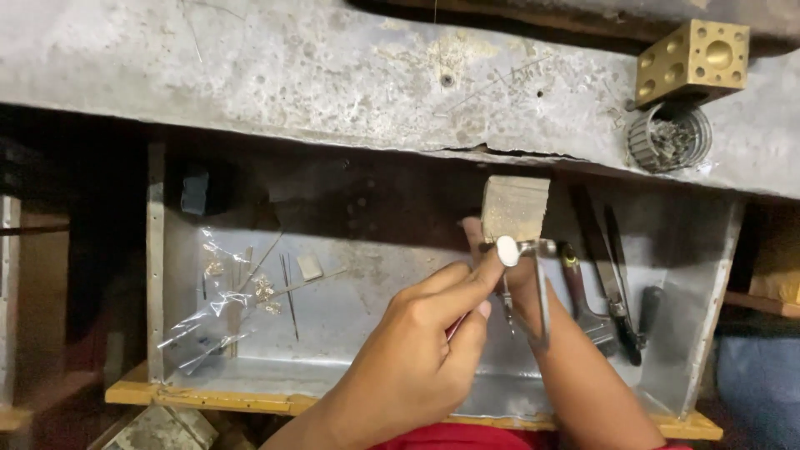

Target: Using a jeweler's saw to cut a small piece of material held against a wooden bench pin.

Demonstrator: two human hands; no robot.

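Left hand (pixel 417 350) pinching a small flat silver oval disc (pixel 507 251) at a worn wooden bench peg (pixel 515 208), right hand (pixel 521 279) mostly hidden at three o'clock, grasping a metal saw frame (pixel 542 292), shallow metal tray (pixel 417 308) beneath.

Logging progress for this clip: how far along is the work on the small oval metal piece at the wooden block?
Done: nothing finished shows; the oval metal piece looks whole. In hand: the left hand pinches it at the wooden block, with the right hand mostly hidden beside the saw frame. Left: probably any cutting; the dark hand tools lie untouched in the metal tray.
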